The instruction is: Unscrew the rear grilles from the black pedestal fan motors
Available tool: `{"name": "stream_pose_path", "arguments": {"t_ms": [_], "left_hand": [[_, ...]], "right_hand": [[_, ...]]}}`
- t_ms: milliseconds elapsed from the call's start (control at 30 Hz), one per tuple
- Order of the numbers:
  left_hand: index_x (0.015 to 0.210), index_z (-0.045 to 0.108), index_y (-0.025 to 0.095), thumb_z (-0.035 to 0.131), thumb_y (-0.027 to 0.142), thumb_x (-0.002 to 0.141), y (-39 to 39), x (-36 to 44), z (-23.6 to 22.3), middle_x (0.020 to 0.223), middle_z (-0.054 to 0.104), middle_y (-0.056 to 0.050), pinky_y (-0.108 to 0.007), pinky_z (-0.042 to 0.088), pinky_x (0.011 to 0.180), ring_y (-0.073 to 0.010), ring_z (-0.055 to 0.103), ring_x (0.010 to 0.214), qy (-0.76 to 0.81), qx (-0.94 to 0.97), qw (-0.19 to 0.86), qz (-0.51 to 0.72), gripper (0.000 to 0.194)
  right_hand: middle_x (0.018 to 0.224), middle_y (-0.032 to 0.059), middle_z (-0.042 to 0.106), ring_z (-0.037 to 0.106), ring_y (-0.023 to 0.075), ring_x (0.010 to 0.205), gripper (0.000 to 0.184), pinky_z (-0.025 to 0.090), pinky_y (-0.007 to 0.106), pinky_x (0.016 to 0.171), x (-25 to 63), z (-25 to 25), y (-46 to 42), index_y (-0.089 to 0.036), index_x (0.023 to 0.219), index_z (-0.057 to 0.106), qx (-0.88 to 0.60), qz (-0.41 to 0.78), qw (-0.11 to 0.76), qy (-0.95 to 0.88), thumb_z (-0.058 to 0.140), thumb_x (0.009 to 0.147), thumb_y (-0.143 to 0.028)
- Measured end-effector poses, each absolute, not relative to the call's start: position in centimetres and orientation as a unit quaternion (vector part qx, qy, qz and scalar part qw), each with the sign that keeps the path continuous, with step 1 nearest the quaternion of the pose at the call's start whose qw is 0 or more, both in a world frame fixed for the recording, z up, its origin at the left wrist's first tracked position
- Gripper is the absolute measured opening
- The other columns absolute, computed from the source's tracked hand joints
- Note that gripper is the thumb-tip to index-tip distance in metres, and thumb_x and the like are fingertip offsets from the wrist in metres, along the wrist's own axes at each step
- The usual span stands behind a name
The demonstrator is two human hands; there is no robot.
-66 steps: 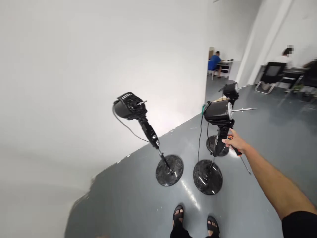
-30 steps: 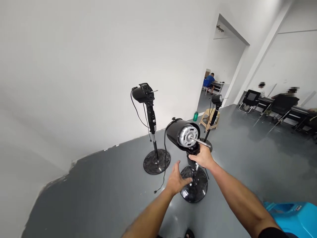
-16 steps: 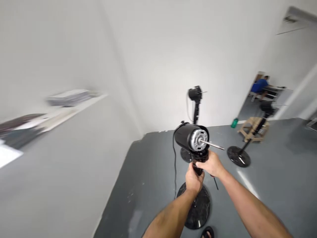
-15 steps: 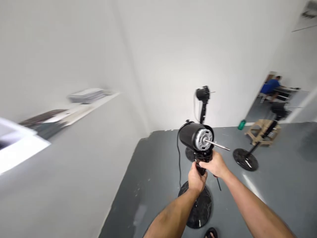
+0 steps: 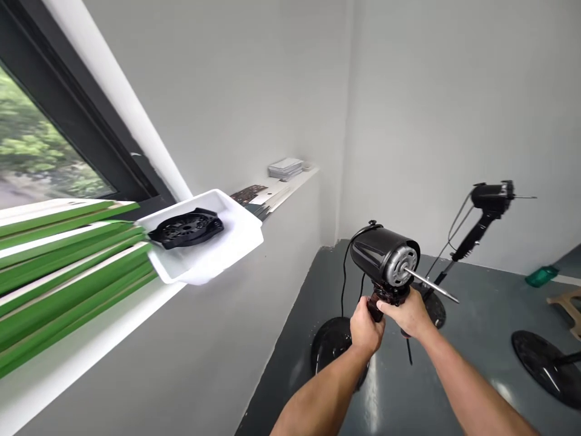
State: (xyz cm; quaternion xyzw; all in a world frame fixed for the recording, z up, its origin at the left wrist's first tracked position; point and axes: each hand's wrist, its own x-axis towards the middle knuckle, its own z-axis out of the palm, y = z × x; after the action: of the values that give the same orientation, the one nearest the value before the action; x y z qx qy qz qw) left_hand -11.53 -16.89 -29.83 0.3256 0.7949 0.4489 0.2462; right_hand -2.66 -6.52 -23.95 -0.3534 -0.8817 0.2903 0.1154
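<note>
The left hand (image 5: pixel 367 327) and right hand (image 5: pixel 405 313) are both clenched around the black neck (image 5: pixel 379 301) just below the fan motor (image 5: pixel 381 254), which sits at the middle of the view, with its bare metal shaft (image 5: pixel 431 283) pointing right. That grip looks firm, but with two hands high on the neck, the heavy motor could tip if either hand loosens. The loose cord (image 5: pixel 347 266) hangs left of the motor toward the round base (image 5: pixel 329 345) on the floor below, and it could snag a wrist or drag on the fan. A thin dark rod (image 5: pixel 410 351) hangs below the right hand; whether that hand also holds it, I cannot tell. To the left, a white tray (image 5: pixel 236 242) on the window sill (image 5: pixel 104 303) holds a black plastic fan part (image 5: pixel 186 229), and its near corner seems to jut past the sill, so a careless bump could tip it. Open floor (image 5: pixel 481 315) lies to the right, with a second fan (image 5: pixel 492 197) well apart at the far right.
</note>
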Motion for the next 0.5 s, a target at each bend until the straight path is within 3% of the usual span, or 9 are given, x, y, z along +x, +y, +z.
{"name": "stream_pose_path", "arguments": {"t_ms": [167,267,333,367,433,467,500], "left_hand": [[0.124,0.068,0.017,0.072,0.038,0.097,-18.1,-16.6,-29.1,0.12,0.072,-0.01,-0.048,0.06,0.098,-0.0251,0.071,0.108,0.819,0.299,0.249,0.421,0.035],[0.114,0.072,0.018,0.089,0.027,0.073,-21.8,-20.0,-26.4,0.113,0.077,-0.011,-0.044,0.059,0.097,-0.0287,0.073,0.107,0.823,0.316,0.274,0.385,0.045],[0.097,0.076,0.023,0.09,0.017,0.057,-26.3,-23.0,-23.2,0.103,0.08,-0.007,-0.038,0.059,0.091,-0.0306,0.075,0.102,0.82,0.336,0.291,0.361,0.043],[0.09,0.077,0.026,0.086,0.015,0.058,-29.0,-24.9,-21.2,0.098,0.081,-0.004,-0.036,0.059,0.087,-0.0292,0.076,0.097,0.82,0.343,0.296,0.35,0.036],[0.082,0.074,0.027,0.073,0.022,0.073,-34.5,-29.8,-16.9,0.086,0.08,-0.001,-0.034,0.058,0.079,-0.0249,0.075,0.083,0.834,0.338,0.28,0.334,0.01],[0.079,0.071,0.025,0.067,0.026,0.081,-37.0,-32.7,-14.8,0.08,0.077,0.0,-0.034,0.057,0.076,-0.0235,0.072,0.077,0.864,0.308,0.235,0.322,0.004],[0.074,0.067,0.025,0.066,0.029,0.082,-39.0,-35.8,-12.8,0.07,0.07,0.003,-0.035,0.057,0.077,-0.0219,0.068,0.07,0.927,0.221,0.119,0.28,0.01]], "right_hand": [[0.124,0.0089,0.07,0.07,0.0207,0.108,0.033,0.064,0.04,0.094,-8.6,-25.2,-6.3,-0.017,0.125,0.069,-0.298,0.301,0.083,-0.902,0.069,0.104,-0.042],[0.127,0.0093,0.069,0.07,0.0212,0.111,0.033,0.063,0.041,0.097,-11.7,-25.5,-6.4,-0.018,0.126,0.069,-0.276,0.306,0.069,-0.908,0.069,0.104,-0.042],[0.127,0.0091,0.069,0.07,0.0212,0.111,0.032,0.063,0.041,0.097,-13.3,-25.4,-6.3,-0.018,0.126,0.069,-0.272,0.306,0.06,-0.91,0.069,0.104,-0.042],[0.127,0.0089,0.069,0.07,0.0212,0.111,0.032,0.063,0.041,0.097,-14.0,-25.3,-6.2,-0.018,0.125,0.069,-0.273,0.304,0.056,-0.911,0.069,0.104,-0.042],[0.126,0.0086,0.07,0.07,0.0213,0.11,0.031,0.063,0.04,0.097,-14.9,-25.2,-5.8,-0.018,0.124,0.07,-0.283,0.3,0.049,-0.91,0.069,0.104,-0.042],[0.126,0.0084,0.07,0.07,0.0212,0.11,0.03,0.063,0.04,0.096,-15.2,-25.1,-5.6,-0.018,0.123,0.07,-0.292,0.298,0.044,-0.908,0.069,0.104,-0.041],[0.125,0.0083,0.07,0.07,0.021,0.11,0.03,0.063,0.04,0.096,-15.4,-25.1,-5.5,-0.018,0.122,0.07,-0.303,0.296,0.04,-0.905,0.069,0.104,-0.041]]}}
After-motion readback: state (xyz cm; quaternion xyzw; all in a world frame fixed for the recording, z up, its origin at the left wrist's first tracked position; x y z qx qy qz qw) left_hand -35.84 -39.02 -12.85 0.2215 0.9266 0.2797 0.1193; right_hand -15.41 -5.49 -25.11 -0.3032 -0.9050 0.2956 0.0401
